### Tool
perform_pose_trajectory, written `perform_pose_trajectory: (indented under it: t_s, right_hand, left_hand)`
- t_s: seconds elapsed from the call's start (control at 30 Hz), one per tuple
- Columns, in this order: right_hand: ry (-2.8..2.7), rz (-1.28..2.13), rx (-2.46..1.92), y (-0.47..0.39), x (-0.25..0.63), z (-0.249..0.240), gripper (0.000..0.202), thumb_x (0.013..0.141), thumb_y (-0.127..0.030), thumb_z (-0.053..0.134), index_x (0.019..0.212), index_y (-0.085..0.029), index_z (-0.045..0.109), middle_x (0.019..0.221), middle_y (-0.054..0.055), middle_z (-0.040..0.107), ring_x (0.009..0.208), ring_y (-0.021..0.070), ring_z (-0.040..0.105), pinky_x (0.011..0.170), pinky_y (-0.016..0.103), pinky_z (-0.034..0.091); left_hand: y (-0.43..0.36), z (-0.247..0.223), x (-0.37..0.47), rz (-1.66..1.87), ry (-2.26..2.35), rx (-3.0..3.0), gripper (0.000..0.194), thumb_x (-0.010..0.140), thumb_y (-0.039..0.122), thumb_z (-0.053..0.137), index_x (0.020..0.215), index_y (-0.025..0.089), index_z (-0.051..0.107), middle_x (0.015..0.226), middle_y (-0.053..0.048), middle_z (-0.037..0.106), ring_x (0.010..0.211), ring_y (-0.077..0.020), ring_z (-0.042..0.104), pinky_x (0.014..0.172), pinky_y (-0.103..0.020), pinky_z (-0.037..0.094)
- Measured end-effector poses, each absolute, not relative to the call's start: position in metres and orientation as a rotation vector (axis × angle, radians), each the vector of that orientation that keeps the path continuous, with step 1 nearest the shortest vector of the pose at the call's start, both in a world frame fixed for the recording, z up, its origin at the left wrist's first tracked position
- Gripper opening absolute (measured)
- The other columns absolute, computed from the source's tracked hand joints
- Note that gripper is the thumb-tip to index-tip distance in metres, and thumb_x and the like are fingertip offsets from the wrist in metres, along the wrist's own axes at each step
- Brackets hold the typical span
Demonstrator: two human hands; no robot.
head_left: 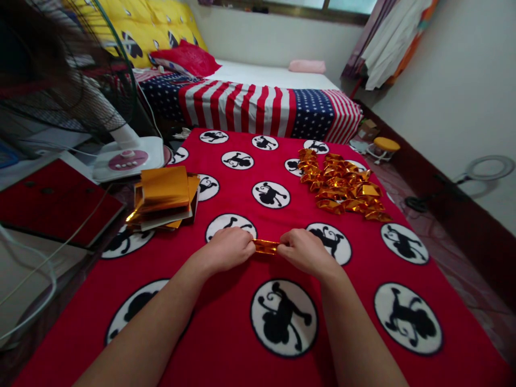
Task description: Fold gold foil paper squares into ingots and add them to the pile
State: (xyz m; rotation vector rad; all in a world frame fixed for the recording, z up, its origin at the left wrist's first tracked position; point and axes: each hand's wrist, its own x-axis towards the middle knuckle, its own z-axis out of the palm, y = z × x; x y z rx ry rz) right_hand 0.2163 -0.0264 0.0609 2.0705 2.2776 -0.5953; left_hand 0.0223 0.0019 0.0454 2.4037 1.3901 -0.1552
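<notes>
A narrow folded piece of gold foil paper [266, 246] spans the gap between my two hands, above the red cloth. My left hand [230, 248] has its fingers closed on the left end of it. At the right end, my right hand [306, 250] grips it the same way; most fingertips are hidden behind the knuckles. To the left lies a stack of gold foil sheets [165, 188], unevenly piled. Several folded gold foil pieces [342, 183] sit in a heap farther off on the right.
The red cloth [226, 344] with black monkey circles covers the surface before me. An electric fan [129, 153] stands at the left, with a white cable [52, 279] nearby. Beyond are a bed with a striped cover [242, 107] and a yellow stool [386, 144].
</notes>
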Motion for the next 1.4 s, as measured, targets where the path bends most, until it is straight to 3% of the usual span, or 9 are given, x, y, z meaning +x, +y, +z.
perform_pose_trajectory:
  t_s: [0.87, 1.4]
  right_hand:
    - [2.305, -0.609, 2.127, -0.0226, 0.2207, 0.0563, 0.021, 0.073, -0.023, 0.052, 0.055, -0.019, 0.064, 0.054, 0.003, 0.059, 0.053, 0.0119, 0.046, 0.05, 0.028, 0.019]
    - [2.297, -0.504, 2.104, -0.0241, 0.2144, 0.0613, 0.023, 0.073, -0.022, 0.051, 0.064, -0.02, 0.071, 0.062, 0.006, 0.066, 0.06, 0.0148, 0.054, 0.052, 0.029, 0.02]
  left_hand:
    - [0.0018, 0.0463, 0.0244, -0.169, 1.393, 2.46, 0.036, 0.089, 0.028, 0.035, 0.079, 0.019, 0.069, 0.083, -0.012, 0.072, 0.079, -0.0262, 0.068, 0.064, -0.032, 0.041]
    - [-0.0011, 0.0405, 0.0272, -0.174, 1.416, 2.493, 0.037, 0.09, 0.028, 0.033, 0.081, 0.019, 0.068, 0.082, -0.012, 0.073, 0.079, -0.0273, 0.069, 0.065, -0.033, 0.044]
